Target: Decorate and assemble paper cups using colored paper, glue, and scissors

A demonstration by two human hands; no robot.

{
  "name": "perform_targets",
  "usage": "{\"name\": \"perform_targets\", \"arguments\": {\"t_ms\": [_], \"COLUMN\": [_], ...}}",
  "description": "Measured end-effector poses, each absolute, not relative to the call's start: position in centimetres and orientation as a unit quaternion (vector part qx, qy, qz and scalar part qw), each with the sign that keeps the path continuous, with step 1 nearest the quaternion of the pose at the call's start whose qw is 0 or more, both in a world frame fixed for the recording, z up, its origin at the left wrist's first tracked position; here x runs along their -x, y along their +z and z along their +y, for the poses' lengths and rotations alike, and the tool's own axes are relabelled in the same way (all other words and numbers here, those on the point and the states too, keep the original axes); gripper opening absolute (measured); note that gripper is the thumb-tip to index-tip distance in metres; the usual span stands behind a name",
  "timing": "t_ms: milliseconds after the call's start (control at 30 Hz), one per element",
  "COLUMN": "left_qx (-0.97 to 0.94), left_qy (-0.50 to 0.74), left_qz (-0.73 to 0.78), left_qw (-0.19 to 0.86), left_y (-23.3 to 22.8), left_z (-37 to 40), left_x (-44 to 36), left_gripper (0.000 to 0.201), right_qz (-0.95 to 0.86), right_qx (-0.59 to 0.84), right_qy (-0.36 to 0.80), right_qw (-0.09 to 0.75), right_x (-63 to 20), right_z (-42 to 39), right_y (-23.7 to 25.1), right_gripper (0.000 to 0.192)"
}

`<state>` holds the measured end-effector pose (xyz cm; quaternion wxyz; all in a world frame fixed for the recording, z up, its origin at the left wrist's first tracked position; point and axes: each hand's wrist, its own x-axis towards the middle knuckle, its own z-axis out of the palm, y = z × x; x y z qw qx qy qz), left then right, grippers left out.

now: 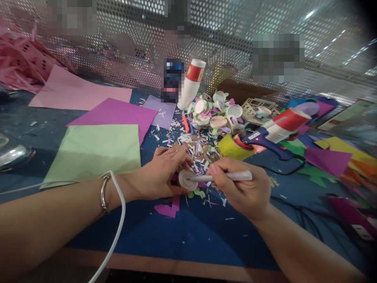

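Fingers closed around its barrel, my right hand [241, 186] holds a white pen [232, 176] whose tip meets a small round white disc [187, 180]. Drawn lines show on the disc's face. My left hand [165, 173] grips the disc by its edge, thumb below and fingers above. Green paper pieces [197, 193] stick out under the disc. Just in front of my left hand lies a purple paper scrap [167, 209]. Paper clippings [203, 151] are scattered beyond both hands.
Coloured sheets, one light green [97, 151], lie left. Paper-trimmed discs [218, 122] are heaped behind the clippings, beside stacked paper cups [191, 84]. A blue glue gun [265, 139] rests by a yellow container [232, 147] at right. A white cable [120, 220] crosses my left wrist.
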<state>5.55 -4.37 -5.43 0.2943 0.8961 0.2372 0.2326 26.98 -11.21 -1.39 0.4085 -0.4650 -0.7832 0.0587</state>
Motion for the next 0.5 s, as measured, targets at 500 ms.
{"name": "perform_targets", "arguments": {"t_ms": [500], "left_qx": [-0.895], "left_qy": [0.229], "left_qz": [0.24], "left_qw": [0.297], "left_y": [-5.16], "left_z": [-4.4], "left_x": [-5.68], "left_gripper": [0.05], "right_qz": [-0.8], "right_qx": [0.445], "right_qy": [0.078], "right_qw": [0.395], "right_x": [-27.1], "right_z": [-10.92], "right_y": [-1.35], "right_gripper": [0.024]}}
